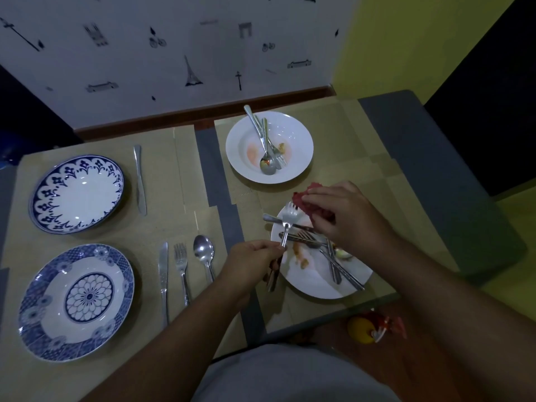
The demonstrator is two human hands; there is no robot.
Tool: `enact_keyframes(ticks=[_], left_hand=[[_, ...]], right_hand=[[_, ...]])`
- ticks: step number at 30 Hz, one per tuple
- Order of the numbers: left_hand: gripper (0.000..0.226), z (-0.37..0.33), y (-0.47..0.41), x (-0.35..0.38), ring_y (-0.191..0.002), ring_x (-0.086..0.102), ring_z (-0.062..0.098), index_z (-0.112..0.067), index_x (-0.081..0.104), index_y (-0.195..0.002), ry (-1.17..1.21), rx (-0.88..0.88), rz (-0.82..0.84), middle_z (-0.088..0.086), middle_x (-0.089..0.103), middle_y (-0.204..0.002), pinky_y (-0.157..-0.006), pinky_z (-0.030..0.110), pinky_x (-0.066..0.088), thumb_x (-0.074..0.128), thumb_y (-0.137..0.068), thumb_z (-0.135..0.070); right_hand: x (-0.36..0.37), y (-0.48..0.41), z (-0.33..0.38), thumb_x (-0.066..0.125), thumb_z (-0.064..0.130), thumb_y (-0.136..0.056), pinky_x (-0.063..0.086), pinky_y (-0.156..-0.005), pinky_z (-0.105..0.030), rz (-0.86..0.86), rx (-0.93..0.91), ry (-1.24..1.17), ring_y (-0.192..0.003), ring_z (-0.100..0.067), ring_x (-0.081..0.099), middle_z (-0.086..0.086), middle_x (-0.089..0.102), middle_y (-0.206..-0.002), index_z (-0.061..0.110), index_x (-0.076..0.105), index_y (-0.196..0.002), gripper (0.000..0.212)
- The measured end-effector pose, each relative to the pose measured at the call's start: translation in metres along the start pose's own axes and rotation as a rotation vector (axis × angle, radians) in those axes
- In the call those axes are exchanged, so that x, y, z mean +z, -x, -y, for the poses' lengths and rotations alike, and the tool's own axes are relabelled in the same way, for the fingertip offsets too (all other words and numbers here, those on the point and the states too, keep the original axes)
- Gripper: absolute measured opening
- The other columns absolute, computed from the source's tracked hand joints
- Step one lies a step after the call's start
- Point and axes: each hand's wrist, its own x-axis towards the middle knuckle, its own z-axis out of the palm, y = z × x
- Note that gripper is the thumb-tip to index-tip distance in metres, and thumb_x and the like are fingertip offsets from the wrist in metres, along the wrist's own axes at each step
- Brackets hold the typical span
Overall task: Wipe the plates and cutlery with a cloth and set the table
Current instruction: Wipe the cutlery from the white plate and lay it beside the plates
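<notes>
The left hand (252, 264) has its fingers (271, 247) pinched together on the handle of a fork (288, 219). The fork stands tilted with its tines up, just beside the fingers of the right hand (345, 217). Those right fingers are curled round a bunched red cloth (309, 198) held close against the tines; whether cloth and tines touch I cannot tell. Directly under both sets of fingers lies a smeared white plate (310, 281) carrying crossed dirty cutlery (333, 262). Beyond the fingers, farther across the worktop (342, 134), a white deep plate (301, 132) holds a spoon, a fork and a knife among food traces. Left of the left fingers a clean spoon (204, 252), a laid fork (182, 268) and a table knife (163, 274) lie in a row. Next to them on that side is a blue floral plate (40, 303). Farther off on that side sit a blue-rimmed plate (46, 195) and a lone knife (140, 181) just beside it.
</notes>
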Motion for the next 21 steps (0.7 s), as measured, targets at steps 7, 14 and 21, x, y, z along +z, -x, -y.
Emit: enact_keyframes(ticks=[7,14,21], left_hand=[[0.026,-0.006,-0.003,-0.006,-0.068,0.063,0.015,-0.014,0.072,-0.109,0.152,-0.111,0.106,0.000,0.079,-0.097,-0.056,0.025,0.036,0.054,-0.099,-0.029],[0.018,-0.002,-0.010,-0.005,-0.083,0.072,0.021,-0.006,0.070,-0.110,0.276,-0.081,0.136,0.017,0.076,-0.105,-0.076,0.034,0.060,0.066,-0.093,-0.003],[0.031,-0.001,-0.013,-0.008,-0.079,0.072,0.026,-0.005,0.057,-0.115,0.284,-0.088,0.128,0.021,0.075,-0.097,-0.066,0.032,0.059,0.071,-0.087,0.000]], right_hand=[[-0.005,0.006,0.006,0.076,0.009,-0.079,0.036,-0.083,-0.022,-0.012,0.056,-0.027,-0.105,-0.001,0.036,0.007,0.067,-0.120,0.024,0.068,-0.121,0.045],[0.000,0.008,0.011,0.075,0.006,-0.077,0.037,-0.087,-0.023,-0.012,-0.019,-0.059,-0.104,0.005,0.033,0.003,0.068,-0.119,0.019,0.069,-0.119,0.044],[0.014,0.012,0.008,0.069,0.016,-0.083,0.042,-0.097,-0.036,0.106,-0.050,-0.077,-0.117,-0.016,0.053,0.011,0.064,-0.126,0.025,0.065,-0.126,0.044]])
